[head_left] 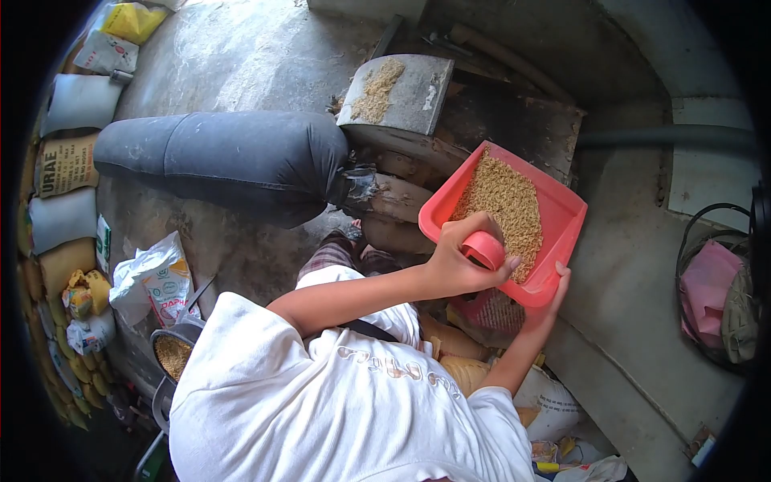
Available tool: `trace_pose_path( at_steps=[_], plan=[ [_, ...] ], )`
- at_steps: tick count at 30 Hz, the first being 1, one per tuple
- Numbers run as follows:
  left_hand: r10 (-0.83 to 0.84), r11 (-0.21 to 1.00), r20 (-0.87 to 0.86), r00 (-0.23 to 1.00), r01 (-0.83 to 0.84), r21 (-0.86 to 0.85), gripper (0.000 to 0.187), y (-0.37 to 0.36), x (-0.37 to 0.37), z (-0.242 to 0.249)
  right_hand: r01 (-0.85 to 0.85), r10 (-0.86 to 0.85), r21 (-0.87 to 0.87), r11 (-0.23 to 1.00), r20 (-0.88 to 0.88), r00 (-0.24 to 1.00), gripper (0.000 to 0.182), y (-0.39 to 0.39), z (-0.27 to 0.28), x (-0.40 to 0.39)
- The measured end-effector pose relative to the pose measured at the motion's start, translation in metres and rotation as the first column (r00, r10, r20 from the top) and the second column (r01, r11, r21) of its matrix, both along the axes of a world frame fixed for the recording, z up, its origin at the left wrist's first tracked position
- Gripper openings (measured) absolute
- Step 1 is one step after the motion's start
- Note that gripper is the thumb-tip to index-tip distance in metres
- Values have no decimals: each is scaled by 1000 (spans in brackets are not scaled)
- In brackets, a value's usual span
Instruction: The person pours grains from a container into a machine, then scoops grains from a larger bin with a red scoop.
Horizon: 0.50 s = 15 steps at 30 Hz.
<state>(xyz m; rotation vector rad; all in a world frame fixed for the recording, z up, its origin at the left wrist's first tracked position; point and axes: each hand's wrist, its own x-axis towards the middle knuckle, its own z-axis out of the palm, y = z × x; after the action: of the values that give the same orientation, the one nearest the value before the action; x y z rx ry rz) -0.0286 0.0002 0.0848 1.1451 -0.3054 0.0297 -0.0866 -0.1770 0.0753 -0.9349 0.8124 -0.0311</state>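
Observation:
A red plastic scoop [569,229] holds a broad layer of tan grain [510,205]. The fingers of my left hand [468,255] are wrapped round its looped handle, at the near side of the pan. My right hand [550,297] grips the scoop's lower right edge from below, with part of the fingers hidden behind it. Just beyond the scoop is a worn metal machine [450,153], and more grain lies scattered on its pale top plate [414,96].
A large dark grey padded cylinder [217,157] joins the machine from the left. Sacks [68,165] line the far left, near a white bag [161,277] and a container of grain [173,353]. A pink cloth [711,289] is at right, beside a wall pipe [666,137].

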Motion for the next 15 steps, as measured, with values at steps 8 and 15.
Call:
trace_pose_path(
  at_steps=[8, 15],
  plan=[
    [13, 1000, -19, 1000, -13, -6, 23, 1, 1, -3, -12, 12, -22, 1000, 4, 1000, 59, -1, 1, 3],
    [-18, 1000, -10, 1000, 18, 16, 22, 5, 2, -1, -27, 27, -34, 999, 7, 1000, 59, -2, 3, 6]
  ],
)
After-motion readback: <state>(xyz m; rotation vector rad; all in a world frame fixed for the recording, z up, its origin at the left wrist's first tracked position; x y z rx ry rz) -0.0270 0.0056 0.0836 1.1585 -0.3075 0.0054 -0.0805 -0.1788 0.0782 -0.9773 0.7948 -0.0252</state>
